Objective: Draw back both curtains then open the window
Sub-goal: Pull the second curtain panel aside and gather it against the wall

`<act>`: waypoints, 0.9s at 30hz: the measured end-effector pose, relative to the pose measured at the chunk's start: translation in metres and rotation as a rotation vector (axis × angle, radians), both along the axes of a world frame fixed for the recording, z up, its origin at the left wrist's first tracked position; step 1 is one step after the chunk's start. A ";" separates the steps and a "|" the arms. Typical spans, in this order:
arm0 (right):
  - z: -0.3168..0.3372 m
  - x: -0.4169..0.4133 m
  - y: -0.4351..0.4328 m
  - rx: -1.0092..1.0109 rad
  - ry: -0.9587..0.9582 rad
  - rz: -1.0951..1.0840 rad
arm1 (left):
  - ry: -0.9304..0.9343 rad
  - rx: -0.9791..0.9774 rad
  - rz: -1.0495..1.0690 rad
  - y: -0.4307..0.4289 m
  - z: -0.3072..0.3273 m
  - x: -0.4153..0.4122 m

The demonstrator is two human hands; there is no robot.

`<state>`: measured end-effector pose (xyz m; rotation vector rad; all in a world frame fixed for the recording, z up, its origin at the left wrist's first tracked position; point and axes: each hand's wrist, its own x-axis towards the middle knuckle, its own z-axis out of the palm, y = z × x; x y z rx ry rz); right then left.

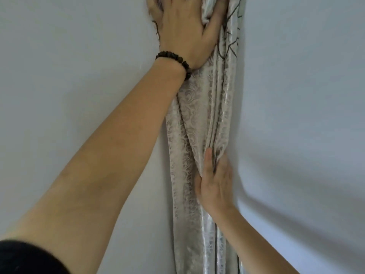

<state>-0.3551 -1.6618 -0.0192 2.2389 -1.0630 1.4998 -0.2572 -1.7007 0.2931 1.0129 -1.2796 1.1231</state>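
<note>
A silvery-beige patterned curtain [199,119] hangs bunched into a narrow column of folds in a corner between two pale walls. My left hand [185,30], with a dark bead bracelet on the wrist, is high up and presses into the gathered folds, its fingers wrapped in the cloth. Lower down, my right hand [215,180] lies against the right side of the bundle with the thumb on the fabric and the fingers tucked behind a fold. No window shows in this view.
A plain pale wall [69,66] fills the left side. Another pale wall [306,95] fills the right and meets the first one behind the curtain. A black sleeve [23,258] shows at the bottom left.
</note>
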 end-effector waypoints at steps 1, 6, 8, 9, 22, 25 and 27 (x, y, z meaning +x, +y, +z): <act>0.000 0.001 0.000 0.025 0.024 -0.008 | 0.000 0.002 -0.007 0.002 0.001 0.002; -0.009 -0.009 0.007 0.131 0.165 -0.034 | 0.063 0.151 -0.072 0.007 -0.036 -0.011; -0.021 -0.016 0.011 0.171 0.219 -0.032 | 0.067 0.313 -0.179 0.025 -0.077 -0.012; -0.025 -0.019 0.012 0.193 0.234 -0.040 | 0.048 0.407 -0.185 0.033 -0.104 -0.009; -0.036 -0.070 0.053 0.438 0.338 -0.062 | 0.023 0.874 -0.136 0.072 -0.211 0.018; -0.040 -0.102 0.083 0.660 0.244 0.105 | 0.139 0.978 -0.187 0.124 -0.227 0.011; -0.048 -0.127 0.109 0.805 0.162 0.206 | 0.207 1.038 -0.219 0.178 -0.254 0.001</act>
